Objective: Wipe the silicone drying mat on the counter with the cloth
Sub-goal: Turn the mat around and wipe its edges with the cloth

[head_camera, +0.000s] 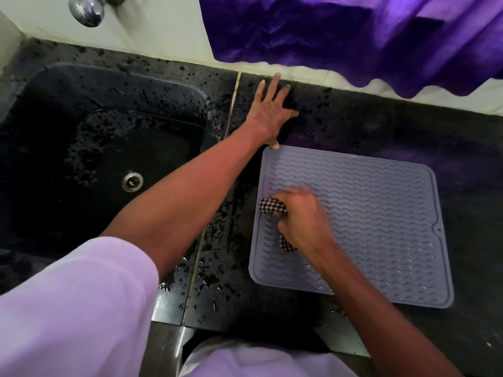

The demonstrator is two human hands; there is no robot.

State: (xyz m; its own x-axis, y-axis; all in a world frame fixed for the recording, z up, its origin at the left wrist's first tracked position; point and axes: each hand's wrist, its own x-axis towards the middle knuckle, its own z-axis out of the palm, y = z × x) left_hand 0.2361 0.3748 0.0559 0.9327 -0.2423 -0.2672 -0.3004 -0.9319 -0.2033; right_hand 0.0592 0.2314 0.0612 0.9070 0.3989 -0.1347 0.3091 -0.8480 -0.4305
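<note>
Wiping is underway: right hand [302, 221] clenches the checked cloth [272, 208] on the mat [381, 213]'s left side; left hand [272, 115], spread, pins its corner. Next, probably rightward strokes.

R hand [302, 221] grips checked cloth [272, 207] on grey mat [381, 213]; L hand [272, 110] flat on counter [381, 126].
</note>
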